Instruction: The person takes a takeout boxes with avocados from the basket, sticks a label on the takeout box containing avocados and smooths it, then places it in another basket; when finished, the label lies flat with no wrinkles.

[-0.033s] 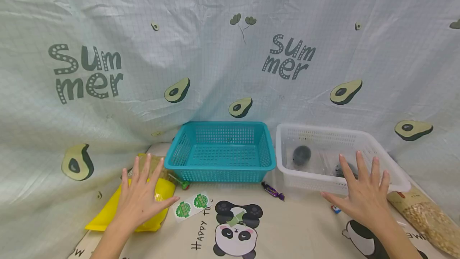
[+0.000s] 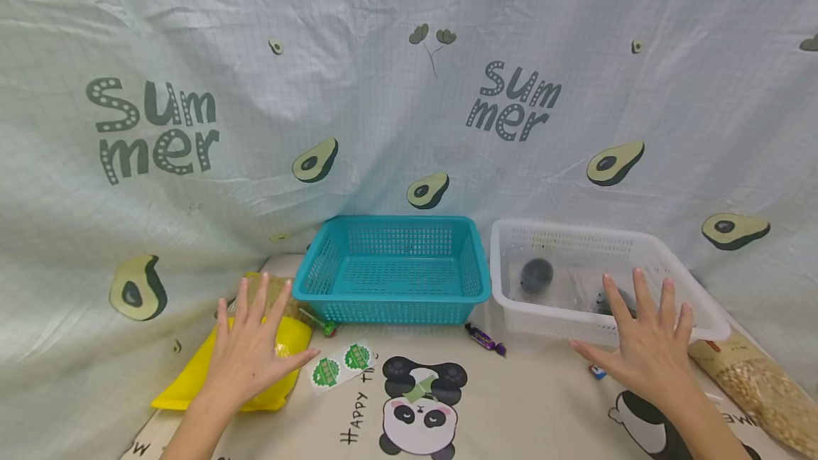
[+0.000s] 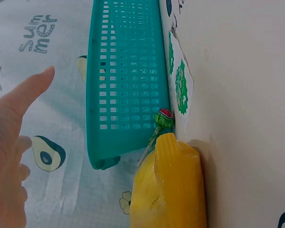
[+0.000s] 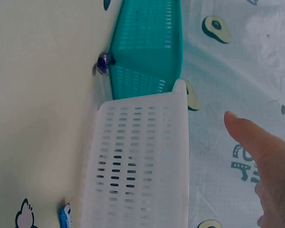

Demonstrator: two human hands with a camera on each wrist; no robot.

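My left hand (image 2: 251, 357) is held with fingers spread, over a yellow bag (image 2: 192, 378) in the head view. My right hand (image 2: 652, 353) also has its fingers spread, overlapping the front rim of a white basket (image 2: 549, 314). Neither hand holds anything. Between them, at the back, a teal basket (image 2: 390, 311) shows a bare floor. Inside the white basket lie a dark round thing (image 2: 537, 275) and, partly hidden by my right fingers, another dark thing (image 2: 603, 302). A green-and-red lollipop (image 3: 164, 118) lies between the yellow bag and the teal basket.
A purple wrapped candy (image 2: 486, 339) lies before the baskets. Two green round stickers (image 2: 341, 368) on a white strip lie left of the printed panda. At far right is a clear bag of pale grains (image 2: 760, 389). A small blue packet (image 4: 65, 216) lies near the white basket.
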